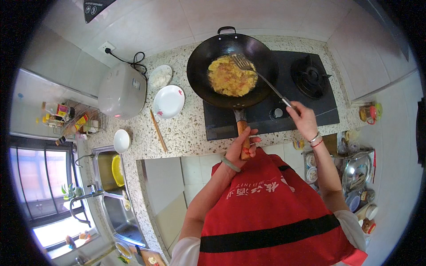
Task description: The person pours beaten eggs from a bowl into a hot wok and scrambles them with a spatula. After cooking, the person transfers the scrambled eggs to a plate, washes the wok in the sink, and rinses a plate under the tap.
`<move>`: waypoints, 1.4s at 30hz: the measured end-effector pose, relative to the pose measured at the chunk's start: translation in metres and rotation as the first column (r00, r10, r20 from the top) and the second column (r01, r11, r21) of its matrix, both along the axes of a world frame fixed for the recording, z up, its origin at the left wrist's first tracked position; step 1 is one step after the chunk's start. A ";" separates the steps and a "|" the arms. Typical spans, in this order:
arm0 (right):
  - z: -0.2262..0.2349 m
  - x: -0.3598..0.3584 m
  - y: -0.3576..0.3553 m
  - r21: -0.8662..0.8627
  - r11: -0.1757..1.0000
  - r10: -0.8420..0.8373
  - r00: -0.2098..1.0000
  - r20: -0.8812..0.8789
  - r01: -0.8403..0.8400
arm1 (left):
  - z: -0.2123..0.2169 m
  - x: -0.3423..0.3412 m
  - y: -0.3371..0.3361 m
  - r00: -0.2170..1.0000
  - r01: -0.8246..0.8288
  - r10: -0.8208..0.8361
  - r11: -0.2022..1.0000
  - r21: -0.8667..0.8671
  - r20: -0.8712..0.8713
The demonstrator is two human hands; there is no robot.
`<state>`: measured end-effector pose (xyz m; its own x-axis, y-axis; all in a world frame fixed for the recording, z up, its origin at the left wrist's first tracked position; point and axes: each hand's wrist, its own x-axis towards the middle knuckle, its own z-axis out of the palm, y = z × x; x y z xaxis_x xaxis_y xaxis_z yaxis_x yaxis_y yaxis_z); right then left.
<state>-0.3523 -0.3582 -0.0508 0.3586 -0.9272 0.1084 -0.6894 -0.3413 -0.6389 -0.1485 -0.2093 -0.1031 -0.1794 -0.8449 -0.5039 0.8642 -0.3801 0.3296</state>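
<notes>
A black wok point(199, 73) sits over the left side of the black gas stove point(262, 124). In it lies a yellow-brown egg omelette point(230, 80), spread in a rough round. My left hand point(244, 144) is wrapped round the wok's wooden handle, close to my red apron. My right hand point(304, 119) grips the end of a slotted metal spatula point(266, 80). The spatula's head is over the omelette's upper right part; whether it touches the egg I cannot tell.
Left of the wok are a white plate point(168, 102), a small dish of white stuff point(160, 76), chopsticks point(158, 131) and a white bowl point(122, 141). A rice cooker point(123, 91) stands behind them. The second burner point(310, 77) is at right, a double sink point(122, 219) at far left.
</notes>
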 end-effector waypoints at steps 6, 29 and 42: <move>0.030 -0.005 -0.024 -0.349 0.935 -0.059 0.941 -0.332 -0.064 | 0.001 -0.001 0.000 1.000 -0.004 0.004 1.000 0.000 -0.004; -0.046 -0.106 -0.062 -0.423 0.899 -0.001 0.967 -0.255 -0.111 | -0.029 -0.005 -0.003 0.977 -0.181 0.179 0.984 -0.001 -0.116; -0.135 -0.130 -0.123 -0.253 0.953 0.126 0.978 -0.169 -0.166 | -0.051 -0.014 -0.004 0.925 -0.338 0.346 0.938 0.072 -0.158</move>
